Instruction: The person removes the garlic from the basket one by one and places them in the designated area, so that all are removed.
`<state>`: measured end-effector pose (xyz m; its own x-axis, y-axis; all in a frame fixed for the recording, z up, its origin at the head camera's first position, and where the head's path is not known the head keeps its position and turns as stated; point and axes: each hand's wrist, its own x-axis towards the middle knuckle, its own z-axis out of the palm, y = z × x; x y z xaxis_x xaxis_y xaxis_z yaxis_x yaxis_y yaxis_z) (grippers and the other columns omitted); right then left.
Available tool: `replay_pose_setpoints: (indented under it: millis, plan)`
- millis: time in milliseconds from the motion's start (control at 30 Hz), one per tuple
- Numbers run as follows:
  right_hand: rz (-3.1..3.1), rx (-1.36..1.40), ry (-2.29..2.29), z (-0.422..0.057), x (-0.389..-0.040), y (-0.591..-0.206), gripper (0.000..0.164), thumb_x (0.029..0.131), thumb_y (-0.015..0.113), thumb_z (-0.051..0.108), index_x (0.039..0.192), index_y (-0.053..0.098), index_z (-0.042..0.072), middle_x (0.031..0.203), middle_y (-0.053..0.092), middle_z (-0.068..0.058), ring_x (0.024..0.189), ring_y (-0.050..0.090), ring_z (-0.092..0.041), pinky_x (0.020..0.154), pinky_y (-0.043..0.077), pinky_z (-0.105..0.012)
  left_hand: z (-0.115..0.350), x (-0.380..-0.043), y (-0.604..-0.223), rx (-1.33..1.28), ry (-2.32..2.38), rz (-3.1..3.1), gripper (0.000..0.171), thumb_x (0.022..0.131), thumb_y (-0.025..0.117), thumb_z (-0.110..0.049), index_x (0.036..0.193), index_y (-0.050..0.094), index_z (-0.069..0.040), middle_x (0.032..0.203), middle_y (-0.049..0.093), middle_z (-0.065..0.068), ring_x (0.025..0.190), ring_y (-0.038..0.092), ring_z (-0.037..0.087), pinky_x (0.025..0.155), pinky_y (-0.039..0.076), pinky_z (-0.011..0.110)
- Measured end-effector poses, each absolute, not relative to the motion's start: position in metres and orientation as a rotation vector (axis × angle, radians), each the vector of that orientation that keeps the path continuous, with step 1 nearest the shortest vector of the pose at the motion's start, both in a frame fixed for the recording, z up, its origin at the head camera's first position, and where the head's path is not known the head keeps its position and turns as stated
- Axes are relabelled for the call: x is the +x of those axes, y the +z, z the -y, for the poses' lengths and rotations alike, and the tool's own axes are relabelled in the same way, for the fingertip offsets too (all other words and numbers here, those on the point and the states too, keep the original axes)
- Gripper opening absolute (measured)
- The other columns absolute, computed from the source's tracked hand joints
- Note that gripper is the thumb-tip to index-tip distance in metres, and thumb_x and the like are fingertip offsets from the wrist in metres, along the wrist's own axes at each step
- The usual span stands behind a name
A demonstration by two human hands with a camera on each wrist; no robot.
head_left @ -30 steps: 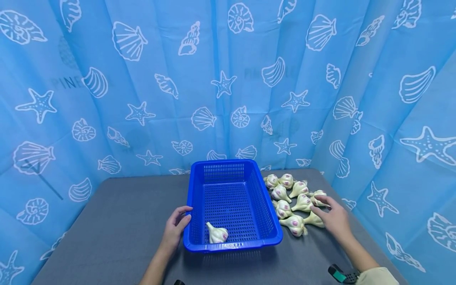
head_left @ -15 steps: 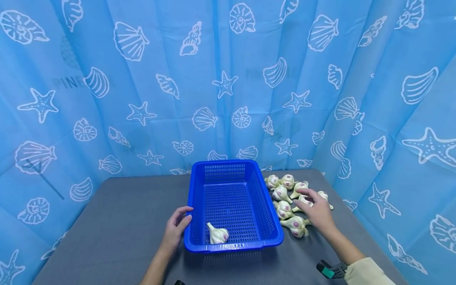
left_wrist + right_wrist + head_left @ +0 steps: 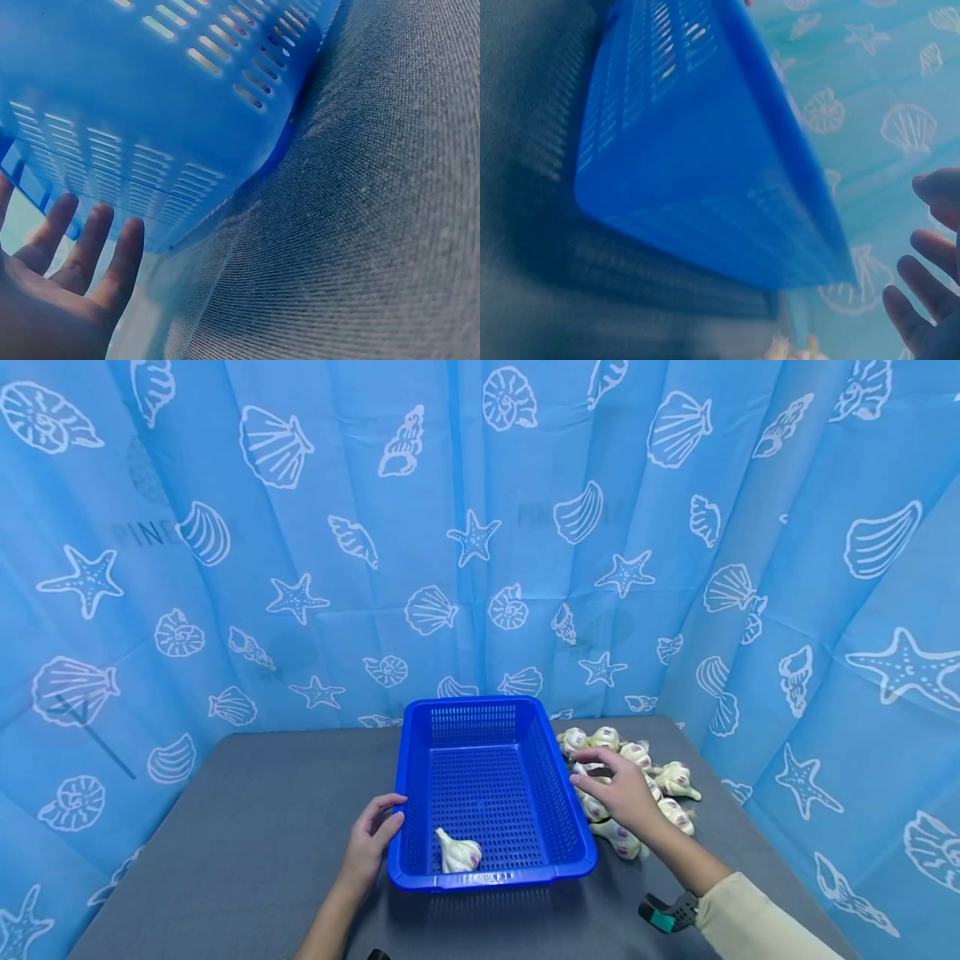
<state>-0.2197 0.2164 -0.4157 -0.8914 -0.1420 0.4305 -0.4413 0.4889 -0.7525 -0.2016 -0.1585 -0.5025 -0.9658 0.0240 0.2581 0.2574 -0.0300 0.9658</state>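
A blue plastic basket [image 3: 420,880] with slotted walls stands on the grey cloth. One garlic bulb [image 3: 460,855] lies inside it near the front left corner. My left hand [image 3: 366,842] touches the basket's left rim, its fingers stretched along the outer wall in the left wrist view. Beside the right rim, my right hand [image 3: 624,792] hovers over the piled garlic bulbs [image 3: 617,838] with fingers spread and nothing between them. The right wrist view shows those fingers [image 3: 922,289] loosely bent and apart from the basket wall. Some bulbs are hidden beneath this hand.
Several garlic bulbs [image 3: 677,779] lie close together along the basket's right side. The grey table [image 3: 300,827] extends to the left. A blue curtain [image 3: 480,643] with white shells hangs behind and at the sides. A dark strap device [image 3: 667,913] is on the right wrist.
My right hand has moved left, from the outermost garlic bulbs across the pile to the basket's right rim. The left hand and the basket have stayed in place.
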Motion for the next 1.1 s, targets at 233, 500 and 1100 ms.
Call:
replay_pose_setpoints:
  millis: [233,500,1100]
  plan:
    - [2.545,0.643,1.394,-0.192,-0.228,-0.402,0.029,0.088,0.072,0.009,0.114,0.064,0.0,0.113,0.065,-0.016,0.099,0.062,-0.037,0.081,0.053,-0.043,0.158,-0.201,-0.503,-0.301,-2.101,2.076,0.028,0.099,0.054,-0.012,0.125,0.055,-0.001,0.133,0.052,0.018,0.118,0.051,0.035,0.088,0.049,0.039]
    - [2.745,0.857,1.309,-0.169,-0.239,-0.391,0.039,0.087,0.074,0.021,0.122,0.062,0.005,0.12,0.063,-0.012,0.107,0.059,-0.032,0.083,0.051,-0.044,0.158,-0.2,-0.503,-0.283,-2.091,2.095,0.03,0.099,0.055,-0.016,0.126,0.055,-0.003,0.135,0.051,0.018,0.121,0.05,0.038,0.093,0.045,0.054]
    - [3.266,1.172,1.324,-0.124,-0.265,-0.384,0.059,0.088,0.073,0.029,0.14,0.048,0.016,0.137,0.051,-0.011,0.121,0.051,-0.034,0.09,0.048,-0.042,0.158,-0.204,-0.505,-0.283,-2.068,2.077,0.027,0.098,0.056,-0.012,0.122,0.056,0.0,0.129,0.054,0.017,0.115,0.054,0.03,0.087,0.049,0.036]
